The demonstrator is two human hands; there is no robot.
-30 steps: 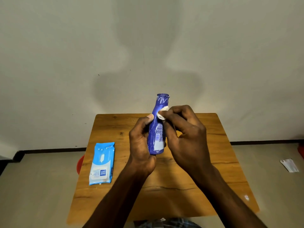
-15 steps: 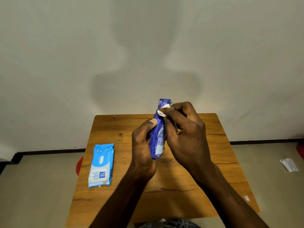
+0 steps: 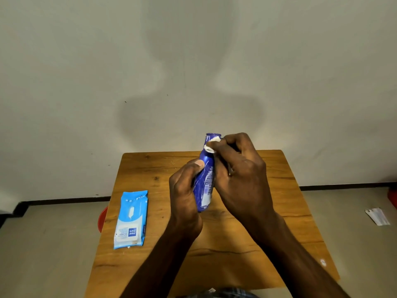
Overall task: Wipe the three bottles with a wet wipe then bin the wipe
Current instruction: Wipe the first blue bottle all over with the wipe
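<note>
Bottle: slim blue plastic bottle w/ printed white label (image 3: 205,186), held up above the table betw. both hands, tilted slightly, top end pointing away from the person.
Wipe: small wad of white wet wipe (image 3: 211,144), pressed to the bottle's neck near its top, at the right hand's fingertips.
Right hand: right hand (image 3: 240,175) closed, fingers curled, pinching the wipe against the bottle.
Left hand: left hand (image 3: 184,190) wrapped round the bottle's lower body, thumb up along the side, gripping it.
Step, my read: mid-wipe on one bottle, working the neck end.
Other bottles: only one in view; can't tell where the other two are.
Wipe pack: flat light-blue soft plastic pack of wet wipes (image 3: 131,219), lying on the table, well left of the left hand.
Table: small square brown wooden table (image 3: 247,244), below both hands.
Bin: red curved rim (image 3: 101,218) shows past the table edge, left of the pack; prob. the bin, can't confirm.
Floor: scrap of white paper (image 3: 377,216), far right of the right hand.
Risk 1: wet surface + one-hand hold, so the bottle could slip and drop onto the table.
Risk 2: wipe is a tiny wad; it may miss parts of the bottle under the left hand's grip.
Risk 3: hard rubbing at the top could loosen the cap, if it has one; not visible.
</note>
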